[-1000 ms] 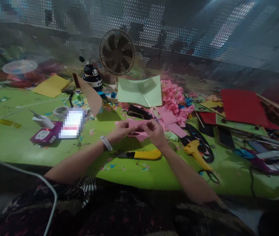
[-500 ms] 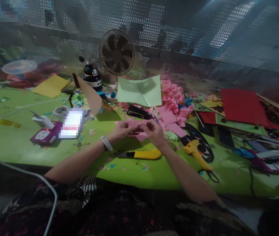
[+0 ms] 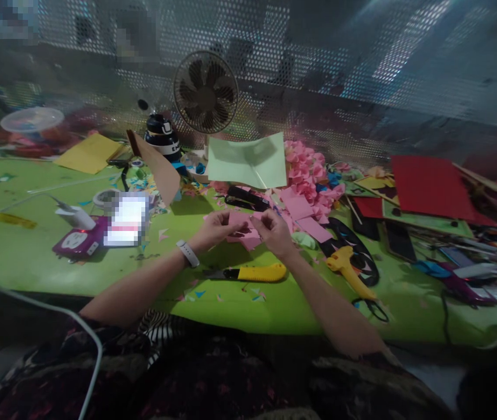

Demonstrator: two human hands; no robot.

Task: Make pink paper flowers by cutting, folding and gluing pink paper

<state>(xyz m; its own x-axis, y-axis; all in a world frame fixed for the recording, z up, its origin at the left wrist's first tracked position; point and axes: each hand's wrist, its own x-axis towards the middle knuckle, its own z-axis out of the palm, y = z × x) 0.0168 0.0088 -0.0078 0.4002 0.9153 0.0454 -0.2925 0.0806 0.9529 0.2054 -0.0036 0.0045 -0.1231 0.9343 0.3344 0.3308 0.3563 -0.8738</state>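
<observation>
Over the green table my two hands meet on a small piece of pink paper. My left hand, with a white watch at the wrist, pinches its left side. My right hand pinches its right side, fingers curled. More pink paper scraps lie on the table just under the hands. A yellow utility knife lies on the table directly in front of my wrists.
Pink paper squares and a heap of pink paper flowers lie behind my right hand. A yellow glue gun, a fan, a pale green sheet, red card and a phone surround the spot.
The hands have drawn a little closer together and the pink paper between them now looks folded smaller. The view shifted slightly.
</observation>
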